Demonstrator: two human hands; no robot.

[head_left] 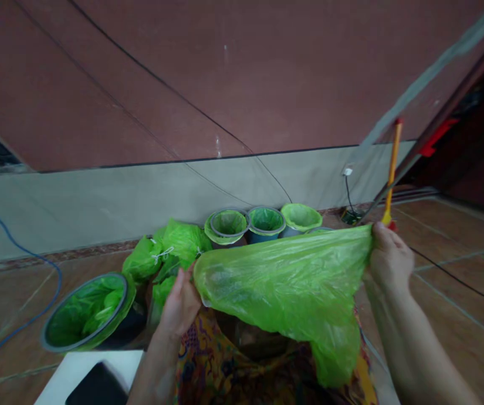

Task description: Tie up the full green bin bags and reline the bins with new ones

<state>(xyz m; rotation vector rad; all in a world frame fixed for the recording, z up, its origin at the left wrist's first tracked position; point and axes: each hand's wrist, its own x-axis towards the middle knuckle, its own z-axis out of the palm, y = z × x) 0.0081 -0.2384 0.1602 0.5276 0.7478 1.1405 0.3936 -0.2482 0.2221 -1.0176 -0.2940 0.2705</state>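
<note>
A thin green plastic bag (279, 281) is stretched sideways in front of me, its top edge pulled nearly straight. My left hand (182, 301) is closed on its left end, and my right hand (389, 256) grips the upper right corner. A loose flap of the bag hangs down on the right side. Below it lies patterned yellow and red cloth (208, 365), partly covered by the bag. Left of my left hand stands a large bin (88, 312) lined with green plastic, with crumpled green bags inside.
Along the wall stand several lined bins, among them a grey-rimmed bin (227, 225) and a blue bin (265, 225). Tied green bags (174, 242) are heaped beside them. A dark flat object (96, 385) rests on a white surface (62, 371). A blue hose (56, 275) crosses the tiles.
</note>
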